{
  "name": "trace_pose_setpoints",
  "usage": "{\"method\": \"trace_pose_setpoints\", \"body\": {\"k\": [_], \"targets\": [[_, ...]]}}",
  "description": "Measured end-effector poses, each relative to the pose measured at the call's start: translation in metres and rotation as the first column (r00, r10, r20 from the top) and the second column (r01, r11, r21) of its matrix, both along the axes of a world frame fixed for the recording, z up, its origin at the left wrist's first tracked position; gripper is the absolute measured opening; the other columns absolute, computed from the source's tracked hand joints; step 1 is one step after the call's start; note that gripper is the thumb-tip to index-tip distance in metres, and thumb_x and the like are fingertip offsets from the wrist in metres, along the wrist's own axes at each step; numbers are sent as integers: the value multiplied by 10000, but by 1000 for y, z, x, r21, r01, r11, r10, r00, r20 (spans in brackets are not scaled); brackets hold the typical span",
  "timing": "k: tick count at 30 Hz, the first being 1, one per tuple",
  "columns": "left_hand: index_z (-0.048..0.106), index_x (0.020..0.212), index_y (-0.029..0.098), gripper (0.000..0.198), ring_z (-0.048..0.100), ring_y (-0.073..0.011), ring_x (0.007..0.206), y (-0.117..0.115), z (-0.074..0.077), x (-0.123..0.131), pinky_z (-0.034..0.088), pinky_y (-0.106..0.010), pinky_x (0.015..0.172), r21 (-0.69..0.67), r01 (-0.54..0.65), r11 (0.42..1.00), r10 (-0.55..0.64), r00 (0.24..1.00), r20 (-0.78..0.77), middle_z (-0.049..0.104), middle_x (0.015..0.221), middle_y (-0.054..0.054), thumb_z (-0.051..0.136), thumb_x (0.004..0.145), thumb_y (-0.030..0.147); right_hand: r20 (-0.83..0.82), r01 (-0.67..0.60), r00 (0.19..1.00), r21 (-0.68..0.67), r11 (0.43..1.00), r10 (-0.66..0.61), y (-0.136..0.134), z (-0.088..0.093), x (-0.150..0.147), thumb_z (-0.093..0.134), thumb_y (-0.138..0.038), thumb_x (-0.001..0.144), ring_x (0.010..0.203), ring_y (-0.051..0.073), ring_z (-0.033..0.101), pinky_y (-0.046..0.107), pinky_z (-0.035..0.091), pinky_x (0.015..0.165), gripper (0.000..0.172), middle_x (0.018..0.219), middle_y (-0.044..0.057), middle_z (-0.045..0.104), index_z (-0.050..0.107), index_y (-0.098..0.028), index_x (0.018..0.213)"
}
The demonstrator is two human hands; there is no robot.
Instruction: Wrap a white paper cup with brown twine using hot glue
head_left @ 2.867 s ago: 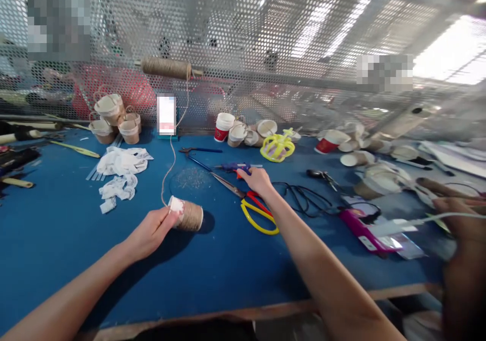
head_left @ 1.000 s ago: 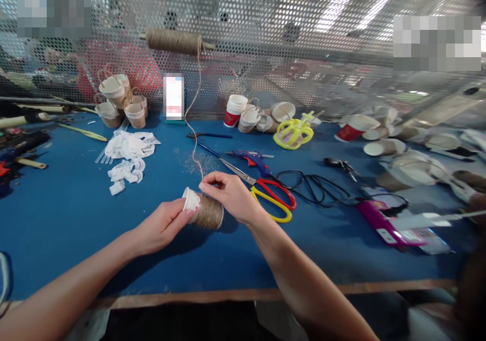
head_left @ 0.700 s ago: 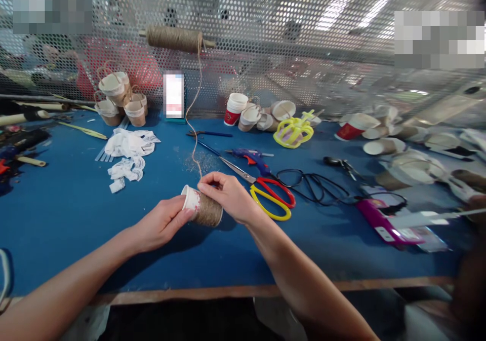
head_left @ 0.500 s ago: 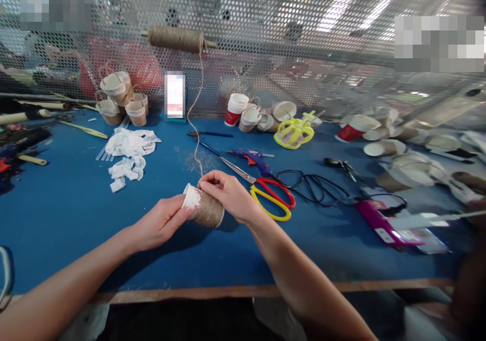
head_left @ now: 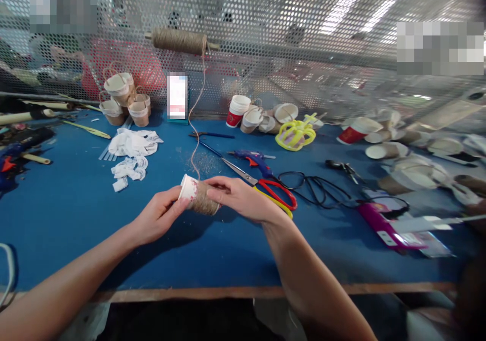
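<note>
- Brown string [head_left: 204, 75] runs down slack from the roll [head_left: 178, 41], upper middle of the frame, to a white paper cup [head_left: 187, 189] just left of the middle.
- The cup is tipped on its side, open end to the left, with string wound around the other end.
- The left hand [head_left: 161, 214] holds the cup by its white end. The right hand [head_left: 241, 196] curls around the wound part; I cannot tell if it also pinches loose string.
- Slack string could make the rows slip or cross. Too hard a squeeze could dent the paper.
- The string seems to pass the pliers [head_left: 214, 135], so it could snag.
- The scissors [head_left: 243, 175] and glue gun [head_left: 254, 161] lie near the right hand; a swing that way could bump them.
- Blue table [head_left: 170, 270] shows between the hands and the front edge [head_left: 182, 294], low in the frame, giving room to turn.
</note>
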State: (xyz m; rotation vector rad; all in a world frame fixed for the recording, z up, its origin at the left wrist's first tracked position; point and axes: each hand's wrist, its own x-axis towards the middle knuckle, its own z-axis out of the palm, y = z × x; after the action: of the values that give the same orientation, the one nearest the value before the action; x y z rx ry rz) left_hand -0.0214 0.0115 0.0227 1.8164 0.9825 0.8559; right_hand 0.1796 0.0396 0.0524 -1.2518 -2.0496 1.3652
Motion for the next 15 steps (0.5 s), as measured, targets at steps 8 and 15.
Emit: {"method": "trace_pose_setpoints", "body": {"k": [8, 15], "targets": [[588, 967, 124, 289, 566, -164, 821, 5, -10, 3, 427, -285, 776, -338, 26, 941, 81, 951, 300, 645, 904, -70, 527, 789, 343, 57, 65, 995, 240, 968, -81, -6, -3, -4, 633, -291, 704, 933, 182, 557, 340, 445, 818, 403, 1074, 78, 585, 535, -160, 1073], [538, 1056, 104, 394, 570, -168, 809, 6, -11, 5, 419, -327, 805, -397, -8, 918, 125, 955, 268, 633, 975, -98, 600, 723, 305, 64, 88, 991, 325, 942, -115, -6, -5, -11, 659, -245, 675, 930, 186, 549, 357, 431, 821, 373, 1033, 68, 582, 549, -191, 1028]]}}
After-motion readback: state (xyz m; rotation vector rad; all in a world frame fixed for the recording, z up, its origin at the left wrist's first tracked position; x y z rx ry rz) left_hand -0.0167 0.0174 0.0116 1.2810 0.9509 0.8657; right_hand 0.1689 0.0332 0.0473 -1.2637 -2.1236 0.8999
